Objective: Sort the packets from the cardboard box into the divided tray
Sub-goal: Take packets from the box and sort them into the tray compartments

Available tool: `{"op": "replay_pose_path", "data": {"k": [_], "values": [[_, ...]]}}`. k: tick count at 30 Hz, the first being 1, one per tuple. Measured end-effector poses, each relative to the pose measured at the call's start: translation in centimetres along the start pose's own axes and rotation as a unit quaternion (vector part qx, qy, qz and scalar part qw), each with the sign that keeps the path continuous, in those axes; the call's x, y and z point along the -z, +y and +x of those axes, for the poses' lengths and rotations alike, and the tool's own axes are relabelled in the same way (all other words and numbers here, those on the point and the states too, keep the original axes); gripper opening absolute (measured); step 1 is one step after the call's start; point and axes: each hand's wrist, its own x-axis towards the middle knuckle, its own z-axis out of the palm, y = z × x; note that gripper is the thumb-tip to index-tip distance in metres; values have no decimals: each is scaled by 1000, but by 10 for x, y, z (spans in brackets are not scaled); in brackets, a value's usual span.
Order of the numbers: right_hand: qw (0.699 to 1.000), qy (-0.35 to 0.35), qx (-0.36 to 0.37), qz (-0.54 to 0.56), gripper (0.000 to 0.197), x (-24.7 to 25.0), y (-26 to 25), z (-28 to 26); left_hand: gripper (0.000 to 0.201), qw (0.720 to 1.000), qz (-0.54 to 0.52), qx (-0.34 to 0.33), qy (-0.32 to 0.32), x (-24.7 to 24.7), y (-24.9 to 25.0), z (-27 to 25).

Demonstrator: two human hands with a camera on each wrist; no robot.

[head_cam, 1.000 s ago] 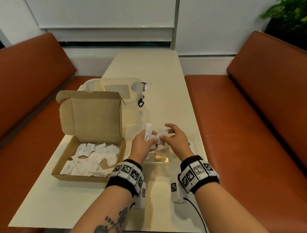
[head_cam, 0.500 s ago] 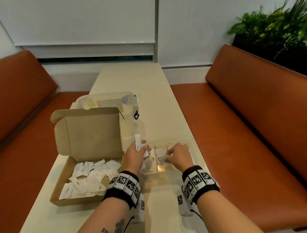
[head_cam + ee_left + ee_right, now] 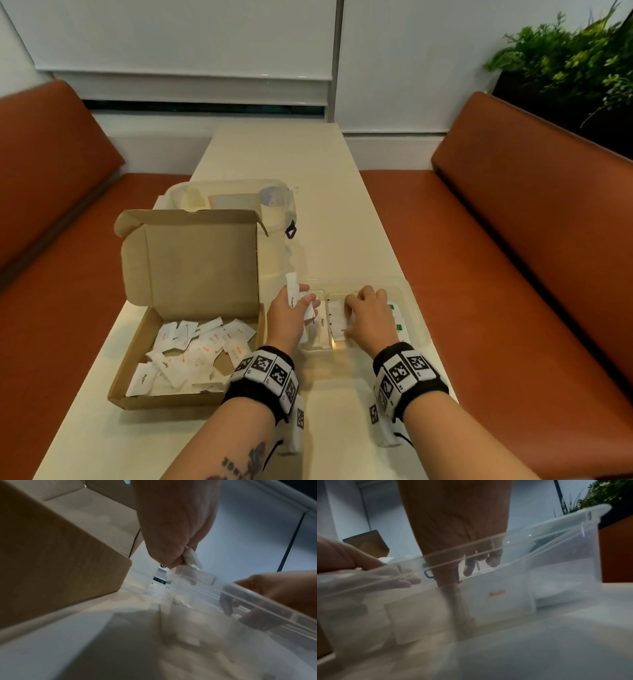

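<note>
An open cardboard box (image 3: pixel 191 346) at the left holds several loose white packets (image 3: pixel 191 353). To its right stands the clear divided tray (image 3: pixel 376 279), with packets lying in its compartments. My left hand (image 3: pixel 305 301) hovers over the tray's left end and grips a few white sugar packets (image 3: pixel 291 291), which also show in the left wrist view (image 3: pixel 190 558). My right hand (image 3: pixel 347 308) reaches down into the middle compartment. There its thumb and forefinger pinch a white packet (image 3: pixel 337 318) against the tray floor. A red-lettered packet (image 3: pixel 498 599) lies just right of those fingers.
A clear lidded container (image 3: pixel 233 198) stands behind the box lid (image 3: pixel 191 257). Orange benches (image 3: pixel 513 274) flank the narrow cream table (image 3: pixel 291 154). The tray sits near the table's right edge. A plant (image 3: pixel 565 61) is at the back right.
My right hand took a packet away from the left hand and lowered it into the tray's middle compartment. The left hand sank a little, still holding its packets.
</note>
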Motion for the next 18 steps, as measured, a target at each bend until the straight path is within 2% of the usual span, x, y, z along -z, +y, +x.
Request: {"op": "replay_pose_path", "data": {"k": [4,11,13,15,18], "values": [[999,-19,10,-32,11,0,-2,5,19,1000,17,0,-5,1,0,0],[1000,-21,-5,-12,15,-2,-3,8,24,999,-6,23,-24,4,1,1],[999,-5,-18,48,16,1,-5,9,29,999,-13,25,-32,3,2,1],[986,18,-24,163,16,7,-11,11,35,998,-15,27,-48,2,3,1],[940,12,-38,339,12,18,-21,14,42,997,10,24,-72,-3,4,1]]}}
